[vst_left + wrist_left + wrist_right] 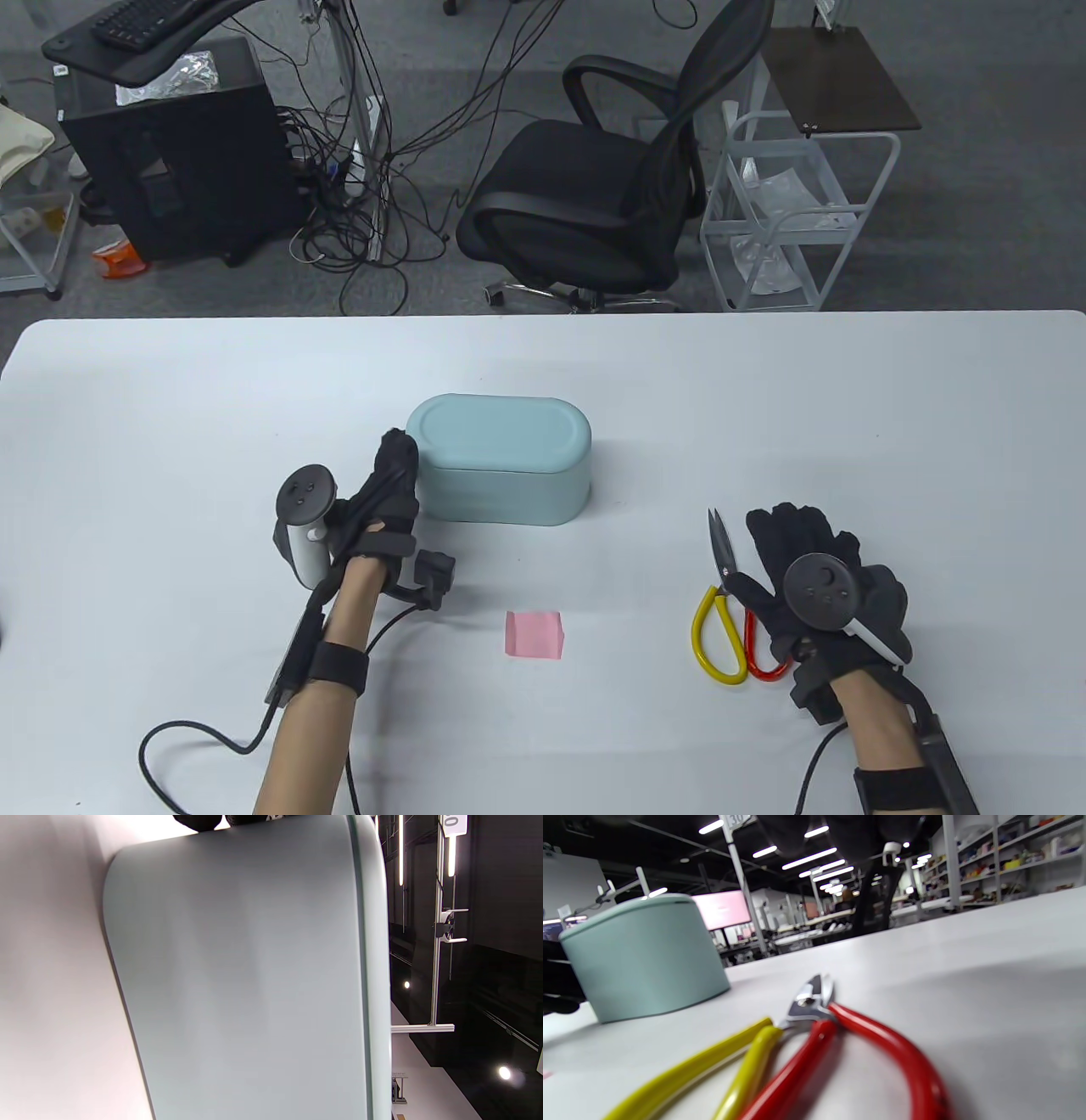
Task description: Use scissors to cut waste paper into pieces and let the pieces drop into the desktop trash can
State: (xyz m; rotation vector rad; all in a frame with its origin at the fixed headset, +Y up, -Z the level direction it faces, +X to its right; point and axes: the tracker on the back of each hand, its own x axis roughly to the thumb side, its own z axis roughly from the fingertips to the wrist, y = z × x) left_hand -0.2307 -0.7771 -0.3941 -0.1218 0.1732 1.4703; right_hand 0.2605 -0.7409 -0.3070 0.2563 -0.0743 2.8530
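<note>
The small pink square of waste paper (534, 633) lies flat on the white table (170, 399), between the hands. The pale-green oval lidded trash can (501, 458) sits just beyond, its lid on. The left hand (386, 501) touches its end, fingers extended. The right hand (814, 577) rests spread over the scissors with yellow and red loop handles (730, 620), not gripping. The lid probably should come off first; steady the base while lifting.

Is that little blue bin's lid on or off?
On. The trash can shows a smooth closed lid seated flush on top, no opening visible.
</note>
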